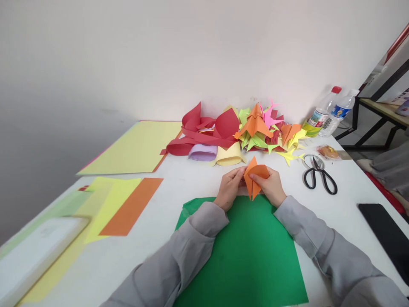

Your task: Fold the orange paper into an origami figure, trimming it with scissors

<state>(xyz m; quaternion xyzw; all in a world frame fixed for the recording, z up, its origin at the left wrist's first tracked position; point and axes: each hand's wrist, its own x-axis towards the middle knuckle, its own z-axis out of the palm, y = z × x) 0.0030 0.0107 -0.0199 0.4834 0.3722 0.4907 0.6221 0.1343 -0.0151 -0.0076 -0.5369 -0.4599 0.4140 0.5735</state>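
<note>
An orange folded paper piece point(252, 178) with pointed ends is held between my two hands, above the far edge of a green paper sheet point(252, 256). My left hand point(229, 187) pinches its left side, with the fingertips partly hidden behind the paper. On the right, my right hand point(270, 187) grips the piece, its thumb pressed on the front face. Two narrow points of the paper hang downward and another points up. The fingers behind the paper are hidden.
Folded paper shapes point(255, 123) and red paper rolls point(211, 130) are heaped by the wall. Black-handled scissors point(319, 175), two bottles point(321, 113) and a black phone-like slab point(386, 238) lie or stand right. Coloured sheets point(131, 207) and a white box point(41, 256) are left.
</note>
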